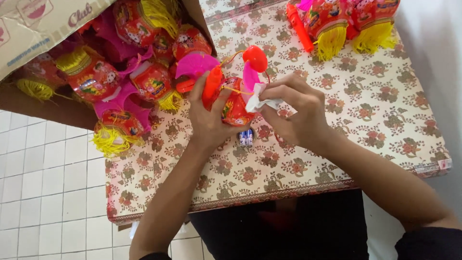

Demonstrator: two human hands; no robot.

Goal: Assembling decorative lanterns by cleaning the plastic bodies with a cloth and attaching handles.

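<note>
Red plastic fills the middle of the view: a lantern (234, 107) held above the counter (375, 120), partly hidden by both hands. The left hand (208, 120) grips its orange handle (212, 85) from below. The right hand (294, 113) pinches a crumpled white paper (260, 100) against the lantern's right side. Two small batteries (246, 137) lie on the counter just under the hands, half covered. To the far left, a cardboard box (43, 19) spills more lanterns (120, 72), its edges cut off. Far right, tasselled lanterns (346, 24) run out of view.
</note>
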